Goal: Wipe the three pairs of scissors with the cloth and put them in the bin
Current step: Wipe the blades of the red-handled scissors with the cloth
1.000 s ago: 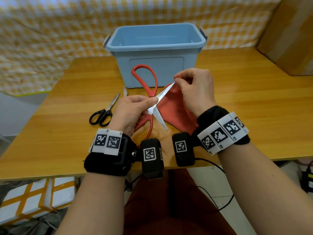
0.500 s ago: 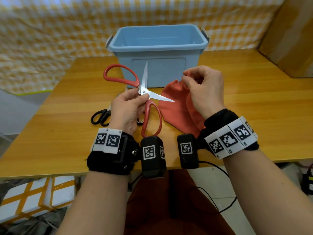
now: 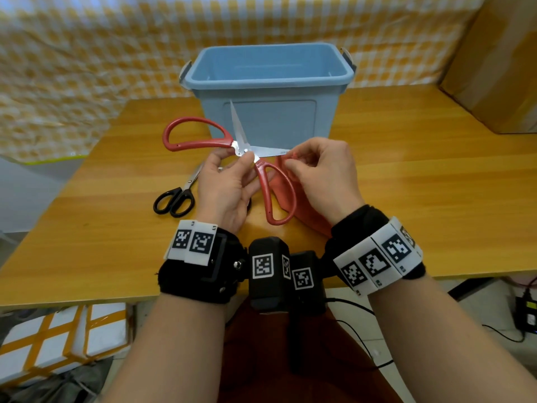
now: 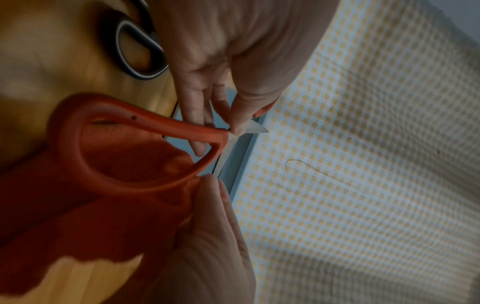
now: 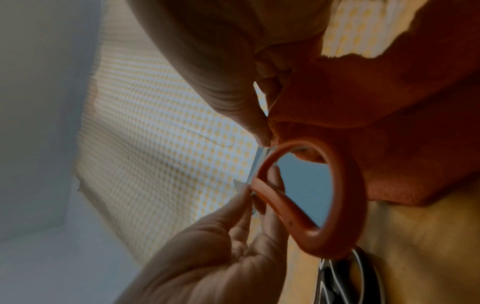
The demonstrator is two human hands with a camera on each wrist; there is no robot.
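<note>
Black scissors (image 3: 177, 197) lie flat on the worktop (image 3: 406, 184) toward its left edge, blades aimed at the back, apparently waiting their turn; part of another dark loop handle (image 4: 140, 55) shows just under the left palm in the left wrist view, likely the third pair, mostly hidden. Left hand (image 3: 225, 187) pinches the red scissors (image 3: 247, 158) at the pivot with thumb and fingertips, held above the worktop with blades spread wide, one pointing up against the bin front, one pointing right, probably so each blade can be wiped separately. Right hand (image 3: 322, 173) has fingers curled, pinching the red cloth (image 3: 308, 210) against the right-pointing blade near its tip; rest of cloth drapes down to the worktop under the lower red loop. Wiping step, first pair by my read. Blue bin (image 3: 267, 82) stands at the back edge, centre, lid off, just behind the raised scissors for a short drop-in; the visible inside shows nothing, floor not seen.
</note>
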